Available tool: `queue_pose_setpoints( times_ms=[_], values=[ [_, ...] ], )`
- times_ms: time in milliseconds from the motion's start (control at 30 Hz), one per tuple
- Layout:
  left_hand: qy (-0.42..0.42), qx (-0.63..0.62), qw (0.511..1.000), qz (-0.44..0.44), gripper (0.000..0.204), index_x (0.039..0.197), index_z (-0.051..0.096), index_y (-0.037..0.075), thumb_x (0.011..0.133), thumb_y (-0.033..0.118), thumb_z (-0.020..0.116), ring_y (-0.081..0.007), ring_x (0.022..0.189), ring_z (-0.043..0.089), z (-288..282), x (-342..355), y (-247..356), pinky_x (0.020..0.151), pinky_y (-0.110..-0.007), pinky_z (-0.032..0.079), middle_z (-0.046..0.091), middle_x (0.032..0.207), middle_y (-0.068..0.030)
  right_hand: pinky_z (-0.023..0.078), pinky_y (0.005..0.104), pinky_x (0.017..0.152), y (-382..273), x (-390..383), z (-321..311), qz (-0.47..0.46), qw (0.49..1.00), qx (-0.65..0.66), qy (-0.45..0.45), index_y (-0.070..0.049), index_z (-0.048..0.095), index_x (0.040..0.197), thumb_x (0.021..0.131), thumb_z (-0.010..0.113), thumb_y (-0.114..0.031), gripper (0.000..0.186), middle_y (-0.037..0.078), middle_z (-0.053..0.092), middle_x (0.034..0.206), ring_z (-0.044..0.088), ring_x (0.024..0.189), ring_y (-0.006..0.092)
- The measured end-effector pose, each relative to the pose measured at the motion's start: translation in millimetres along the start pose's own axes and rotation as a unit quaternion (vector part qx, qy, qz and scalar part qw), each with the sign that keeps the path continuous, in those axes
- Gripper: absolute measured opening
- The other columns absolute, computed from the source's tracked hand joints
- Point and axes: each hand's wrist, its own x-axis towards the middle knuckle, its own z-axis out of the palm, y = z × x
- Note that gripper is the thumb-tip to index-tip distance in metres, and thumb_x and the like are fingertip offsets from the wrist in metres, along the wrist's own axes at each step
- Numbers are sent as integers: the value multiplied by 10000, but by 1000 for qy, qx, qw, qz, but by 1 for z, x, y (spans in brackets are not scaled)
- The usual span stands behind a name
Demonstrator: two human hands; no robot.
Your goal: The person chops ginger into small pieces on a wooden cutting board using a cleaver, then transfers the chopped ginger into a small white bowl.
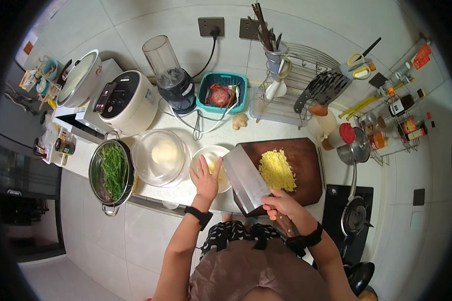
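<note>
My right hand [282, 206] is closed round the wooden handle of a broad cleaver [246, 178]. Its wide blade slants up and to the left, over the left part of a dark wooden cutting board [309, 155]. A patch of finely chopped yellow food [277, 170] lies on that board, right of the blade. With fingers spread, my left hand [206, 178] is over a white bowl [225, 186] and hides part of it. A little yellow food shows inside the bowl. Left of it, a clear cover or bowl [144, 163] has a pale round lump, perhaps dough, showing in it.
Green vegetables fill a metal colander [93, 168] at the left. Behind stand a rice cooker [128, 103], a blender [176, 90], a teal basket [243, 103] with an onion and a piece of ginger [239, 121]. A dish rack [286, 103] and gas stove [331, 215] lie rightward.
</note>
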Motion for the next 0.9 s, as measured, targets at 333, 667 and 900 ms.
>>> queue_pose_setpoints(
  times_ms=[333, 667, 900],
  values=[
    [134, -201, 969, -53, 696, 1250, 238, -66, 589, -83, 455, -462, 1159, 236, -30, -14, -6, 960, -479, 194, 175, 1272, -339, 403, 397, 740, 10, -43, 9, -236, 789, -552, 128, -48, 395, 1199, 743, 507, -49, 469, 229, 414, 1024, 475, 883, 365],
    [-19, -26, 990, 140, 704, 1312, 248, 127, 660, -24, 467, -418, 1222, 164, -106, -32, 59, 942, -581, 145, 126, 1340, -255, 454, 366, 708, 10, -30, 27, -335, 559, -747, 132, -28, 537, 1006, 696, 550, -90, 317, 175, 477, 881, 541, 817, 310],
    [-12, 76, 974, 215, 738, 1335, 177, 254, 699, 224, 550, -394, 1239, 163, -112, -27, 77, 901, -645, 137, 115, 1370, -193, 446, 344, 626, 19, -17, 37, -372, 517, -755, 158, -31, 576, 918, 740, 509, -120, 210, 130, 495, 795, 541, 728, 265]
  ],
)
